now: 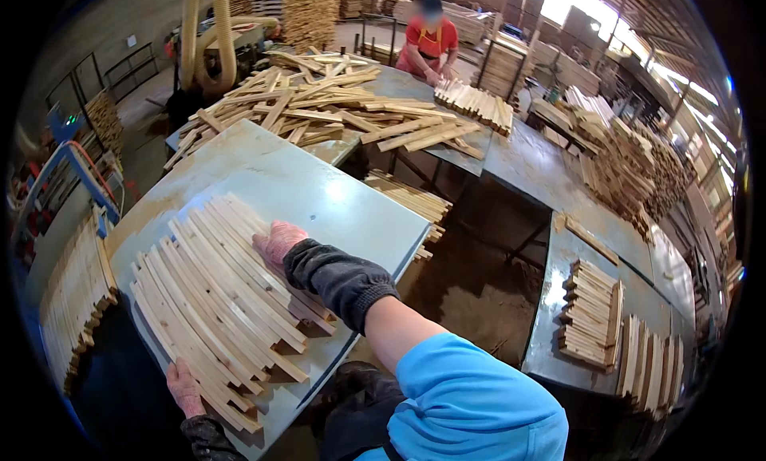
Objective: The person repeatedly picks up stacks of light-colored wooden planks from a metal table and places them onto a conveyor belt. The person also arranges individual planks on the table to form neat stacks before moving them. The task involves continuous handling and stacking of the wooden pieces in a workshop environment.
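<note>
A row of long, pale wooden strips (pixel 219 289) lies side by side on a blue-grey table (pixel 311 185) in front of me. Its near ends are uneven. My right hand (pixel 281 241), in a pinkish work glove, rests on the row's right side, its fingers partly hidden and lying over the strips. At the near left edge of the row is my left hand (pixel 184 389), also gloved, with its fingers stretched along the outermost strip. Neither hand is closed round a strip that I can see.
Beyond the table is a loose heap of strips (pixel 319 102). A person in red (pixel 429 42) handles another row of strips (pixel 475 106). Stacked strips (pixel 590 313) sit on the right-hand table (pixel 550 345). More strips (pixel 76 301) stand at the left.
</note>
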Motion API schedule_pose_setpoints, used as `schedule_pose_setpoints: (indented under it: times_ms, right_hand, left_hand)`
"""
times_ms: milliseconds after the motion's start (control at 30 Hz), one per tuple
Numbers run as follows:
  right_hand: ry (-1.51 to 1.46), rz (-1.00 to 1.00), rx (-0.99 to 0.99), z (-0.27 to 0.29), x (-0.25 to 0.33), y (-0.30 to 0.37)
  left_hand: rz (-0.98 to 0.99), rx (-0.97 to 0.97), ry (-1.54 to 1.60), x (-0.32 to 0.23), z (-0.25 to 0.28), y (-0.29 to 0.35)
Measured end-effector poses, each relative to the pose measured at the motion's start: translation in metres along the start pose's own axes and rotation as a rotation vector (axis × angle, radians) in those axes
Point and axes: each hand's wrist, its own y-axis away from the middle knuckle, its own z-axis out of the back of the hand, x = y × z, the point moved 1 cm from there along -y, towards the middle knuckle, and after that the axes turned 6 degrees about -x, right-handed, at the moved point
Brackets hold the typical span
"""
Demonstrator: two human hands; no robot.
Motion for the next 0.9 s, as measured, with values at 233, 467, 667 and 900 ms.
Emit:
schedule_pose_setpoints:
  times_ms: [233,467,667,900]
  right_hand:
    - [0.02,-0.006,0.087,0.008,0.007,0.004]
    - [0.289,0.355,0.129,-0.008,0.001,0.002]
    - [0.086,0.097,0.046,-0.021,0.004,-0.006]
    - [0.207,0.131,-0.036,-0.039,-0.003,-0.02]
  left_hand:
    - [-0.103,-0.14,0.069,0.027,-0.007,-0.01]
    - [-0.137,-0.152,-0.153,0.023,-0.013,-0.001]
    - [-0.073,-0.286,-0.169,0.006,-0.02,0.017]
    - [-0.123,-0.314,-0.271,-0.025,-0.016,0.023]
